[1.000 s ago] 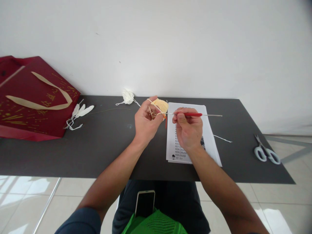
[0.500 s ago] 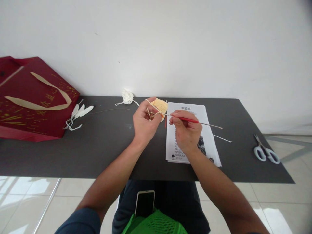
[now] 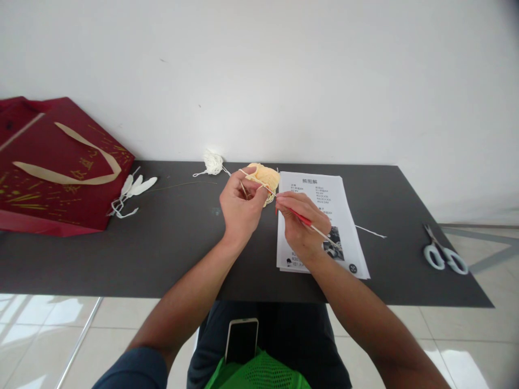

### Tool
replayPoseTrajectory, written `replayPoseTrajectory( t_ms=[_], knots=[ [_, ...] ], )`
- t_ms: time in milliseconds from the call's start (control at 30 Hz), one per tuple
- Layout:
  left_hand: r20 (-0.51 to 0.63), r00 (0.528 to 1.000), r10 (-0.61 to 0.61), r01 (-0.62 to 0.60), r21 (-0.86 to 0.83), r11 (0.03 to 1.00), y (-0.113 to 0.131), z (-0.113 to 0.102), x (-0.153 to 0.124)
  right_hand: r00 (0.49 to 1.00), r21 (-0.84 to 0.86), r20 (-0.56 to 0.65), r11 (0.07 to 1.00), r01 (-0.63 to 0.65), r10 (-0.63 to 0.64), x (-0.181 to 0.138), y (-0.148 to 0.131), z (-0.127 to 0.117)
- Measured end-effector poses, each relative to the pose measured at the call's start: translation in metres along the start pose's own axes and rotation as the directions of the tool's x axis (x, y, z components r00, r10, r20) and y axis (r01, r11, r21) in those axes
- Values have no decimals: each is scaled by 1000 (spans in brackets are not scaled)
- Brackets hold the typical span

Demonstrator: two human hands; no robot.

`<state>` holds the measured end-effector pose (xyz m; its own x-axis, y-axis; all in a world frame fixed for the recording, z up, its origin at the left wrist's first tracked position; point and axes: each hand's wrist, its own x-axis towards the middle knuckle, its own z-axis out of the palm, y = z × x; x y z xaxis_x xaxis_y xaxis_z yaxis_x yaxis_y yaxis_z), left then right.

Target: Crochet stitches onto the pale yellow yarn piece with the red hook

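The right hand, above the left part of the printed pattern sheet, has its thumb and fingers clamped on a red-handled crochet hook. The hook slants, its rear shaft over the sheet's photo and its front end past the sheet's left edge.

The left hand is left of the sheet, thumb and fingertips pinched together on cream yarn that crosses the index finger toward the hook; the stitches are too small to make out. A pale yellow yarn skein sits behind this hand, just beside the sheet's upper left corner.

Farther left of the sheet lie a white yarn ball, white crocheted pieces and a maroon gift bag. Grey-handled scissors lie well to its right.
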<state>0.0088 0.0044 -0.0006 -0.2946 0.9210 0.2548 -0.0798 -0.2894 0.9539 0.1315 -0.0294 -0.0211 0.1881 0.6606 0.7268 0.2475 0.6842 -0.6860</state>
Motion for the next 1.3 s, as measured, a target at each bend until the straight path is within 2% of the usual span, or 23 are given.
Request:
replayPoseTrajectory(
  t_ms=[100, 233, 333, 433, 533, 633, 700, 767, 900, 1000, 1100, 1200, 1300],
  knots=[
    [-24, 1000, -17, 17, -4, 1000, 0, 1, 0, 998, -26, 39, 999, 41, -40, -3, 3, -1],
    [0, 996, -88, 87, -115, 989, 1, 3, 0, 992, -70, 75, 992, 107, -102, -6, 11, -2],
    [62, 978, -200, 209, -247, 946, 3, 4, 0, 992, -71, 72, 992, 108, -103, -6, 13, -1],
    [160, 933, -322, 359, -357, 862, 6, 3, 2, 992, -48, 67, 993, 111, -107, -4, 12, 0],
    [263, 886, -381, 460, -415, 785, 7, -1, 5, 998, 3, 41, 998, 56, -56, -2, 11, 0],
    [314, 864, -393, 499, -427, 755, 7, -3, 7, 995, 118, 12, 988, -102, 101, 0, 11, 1],
    [323, 865, -384, 495, -424, 759, 7, -4, 7, 972, 259, -2, 939, -227, 235, 3, 14, 4],
    [326, 869, -373, 485, -408, 773, 8, -3, 6, 937, 421, -4, 851, -315, 349, 7, 16, 6],
    [337, 864, -375, 481, -327, 814, 8, -2, 6, 905, 533, 43, 756, -380, 424, 17, 19, 4],
    [348, 859, -375, 470, -250, 846, 7, -4, 8, 929, 488, 58, 801, -346, 366, 22, 18, -5],
    [329, 868, -372, 438, -155, 885, 3, -7, 12, 959, 329, 63, 902, -280, 275, 23, 16, -13],
    [280, 907, -314, 348, -78, 934, 1, -8, 12, 988, 142, 62, 979, -150, 142, 21, 14, -15],
    [220, 955, -201, 204, 7, 979, 0, -7, 9, 996, 33, 57, 997, -71, 69, 17, 11, -13]
  ],
)
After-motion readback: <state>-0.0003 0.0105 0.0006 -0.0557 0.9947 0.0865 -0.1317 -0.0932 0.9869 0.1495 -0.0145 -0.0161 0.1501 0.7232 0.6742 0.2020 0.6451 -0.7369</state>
